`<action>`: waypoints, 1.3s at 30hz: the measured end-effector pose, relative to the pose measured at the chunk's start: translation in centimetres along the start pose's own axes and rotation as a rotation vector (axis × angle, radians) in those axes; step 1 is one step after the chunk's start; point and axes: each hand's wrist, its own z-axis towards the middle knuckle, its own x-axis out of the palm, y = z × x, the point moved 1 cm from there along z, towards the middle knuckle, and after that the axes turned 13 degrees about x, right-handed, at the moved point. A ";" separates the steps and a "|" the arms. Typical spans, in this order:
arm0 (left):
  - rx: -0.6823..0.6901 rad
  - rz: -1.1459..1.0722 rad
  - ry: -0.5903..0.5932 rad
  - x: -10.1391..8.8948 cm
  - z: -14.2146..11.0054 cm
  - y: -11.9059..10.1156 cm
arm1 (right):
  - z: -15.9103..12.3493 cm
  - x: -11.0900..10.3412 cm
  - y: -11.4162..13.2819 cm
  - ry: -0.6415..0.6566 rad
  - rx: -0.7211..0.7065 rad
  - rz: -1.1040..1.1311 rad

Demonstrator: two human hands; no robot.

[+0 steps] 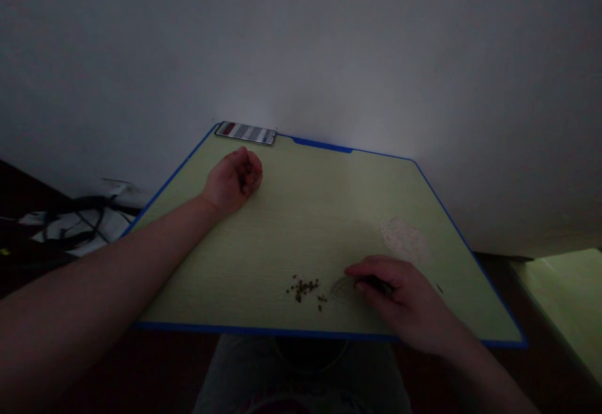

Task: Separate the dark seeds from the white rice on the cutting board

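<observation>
A pale green table (301,213) with a blue edge fills the middle of the dim view. My left hand (234,179) rests on it at the far left, fingers curled into a loose fist; whether it holds anything is hidden. My right hand (404,304) lies near the front edge, fingers pinched down on the tabletop just right of a small heap of dark seeds (305,288). A faint ring-shaped outline (342,287) shows between the seeds and my fingertips. A pale patch of light grains (404,238) lies just beyond my right hand.
A phone-like flat device (245,133) lies at the table's far left corner against the white wall. Dark cables (75,219) lie on the floor to the left. Another green surface (564,295) stands at the right. My lap shows below the front edge.
</observation>
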 end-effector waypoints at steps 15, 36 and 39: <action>0.021 -0.006 0.045 -0.5 0.1 0.2 | -2.4 2.2 0.4 -0.107 0.045 -0.045; -0.017 -0.005 -0.002 -0.1 0.0 0.0 | -1.9 2.2 0.7 -0.070 0.051 0.017; -0.014 -0.001 -0.002 -0.1 0.0 0.0 | -2.1 2.0 0.4 -0.076 0.053 0.004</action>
